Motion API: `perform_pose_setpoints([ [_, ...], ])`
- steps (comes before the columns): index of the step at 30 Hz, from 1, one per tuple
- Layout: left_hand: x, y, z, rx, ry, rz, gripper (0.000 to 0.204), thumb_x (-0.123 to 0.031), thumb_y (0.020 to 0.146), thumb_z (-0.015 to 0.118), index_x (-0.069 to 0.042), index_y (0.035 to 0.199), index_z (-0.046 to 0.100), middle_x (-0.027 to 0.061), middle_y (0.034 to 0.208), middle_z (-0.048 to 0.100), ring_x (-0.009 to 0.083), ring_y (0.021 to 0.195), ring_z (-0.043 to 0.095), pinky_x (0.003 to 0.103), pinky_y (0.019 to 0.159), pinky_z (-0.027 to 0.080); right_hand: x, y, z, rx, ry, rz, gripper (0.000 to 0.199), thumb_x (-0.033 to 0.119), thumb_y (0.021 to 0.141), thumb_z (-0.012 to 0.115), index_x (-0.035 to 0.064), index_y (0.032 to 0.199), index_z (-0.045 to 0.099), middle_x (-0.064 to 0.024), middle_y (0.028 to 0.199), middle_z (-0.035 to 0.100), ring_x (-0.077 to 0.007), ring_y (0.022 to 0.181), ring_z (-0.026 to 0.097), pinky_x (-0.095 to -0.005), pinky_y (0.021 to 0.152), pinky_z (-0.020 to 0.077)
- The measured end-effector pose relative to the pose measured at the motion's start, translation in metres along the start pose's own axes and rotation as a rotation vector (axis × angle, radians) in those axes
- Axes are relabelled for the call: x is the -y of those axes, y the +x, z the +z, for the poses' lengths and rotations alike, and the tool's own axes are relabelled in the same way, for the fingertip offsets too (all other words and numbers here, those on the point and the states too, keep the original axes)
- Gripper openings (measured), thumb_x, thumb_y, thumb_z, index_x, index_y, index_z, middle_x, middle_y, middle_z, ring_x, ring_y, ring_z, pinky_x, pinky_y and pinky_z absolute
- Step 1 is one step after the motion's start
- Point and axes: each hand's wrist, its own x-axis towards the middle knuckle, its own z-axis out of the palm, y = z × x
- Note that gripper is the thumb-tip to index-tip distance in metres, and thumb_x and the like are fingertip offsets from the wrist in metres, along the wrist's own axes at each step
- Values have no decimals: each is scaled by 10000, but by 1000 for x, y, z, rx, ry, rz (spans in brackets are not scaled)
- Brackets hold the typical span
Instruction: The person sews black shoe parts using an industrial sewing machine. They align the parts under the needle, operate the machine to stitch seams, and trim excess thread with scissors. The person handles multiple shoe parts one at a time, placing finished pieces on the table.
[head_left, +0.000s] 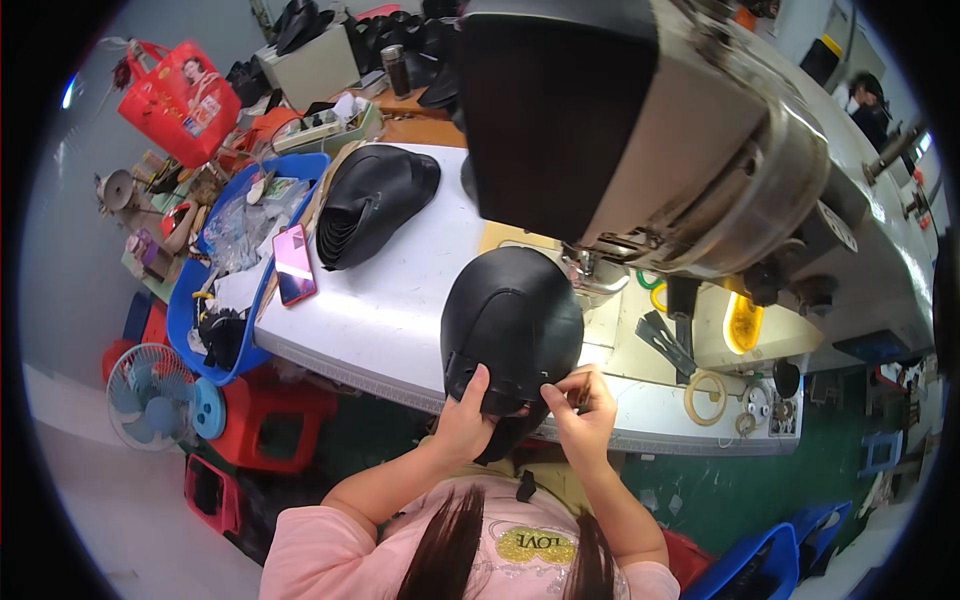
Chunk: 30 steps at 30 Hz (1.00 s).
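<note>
In front of me, at the table's near edge, I hold up a black leather shoe upper with a rounded top and a stitched seam. My left hand is closed on its lower part, thumb pressed on the outside and the other fingers mostly hidden beneath. My right hand is at its lower right edge, fingers curled in a pinch, the thumb tip touching the leather; anything between those fingers is too small to make out. Just beyond the upper is the needle area of a sewing machine. A nested stack of black uppers lies farther left.
A pink phone lies by the white table's left edge, next to blue baskets of scraps. Right of the machine foot are black strips, a yellow-lined tray and a tape roll. A fan and red stools stand lower left.
</note>
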Motion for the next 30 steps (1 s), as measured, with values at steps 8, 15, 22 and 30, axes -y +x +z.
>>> perform_pose_setpoints([
  [8,-1,-4,6,28,-109,-120,372,-316,868,444,-69,1143,396,96,1017,532,212,855,557,356,667,484,11,18,-17,205,693,468,569,-24,578,681,5,1086,429,-85,917,547,-167,811,548,-262,719,460],
  [15,2,-8,6,130,-101,-185,314,-203,863,472,-69,1138,402,78,992,536,195,825,553,334,681,484,1,15,-23,198,689,483,528,-26,597,654,-4,1082,446,-91,936,556,-190,833,562,-309,754,462],
  [22,11,-5,3,155,-144,-266,279,-71,818,523,-41,1085,450,84,922,559,183,762,561,302,675,480,-2,17,-26,202,631,396,527,-26,602,648,-3,1087,445,-92,944,550,-189,826,562,-305,745,464],
  [30,8,-6,-9,217,-21,-417,178,-101,814,544,3,960,547,94,854,601,184,739,583,288,664,479,-4,17,-28,185,613,415,545,-22,591,654,-14,1092,439,-89,942,548,-177,824,555,-302,746,460],
])
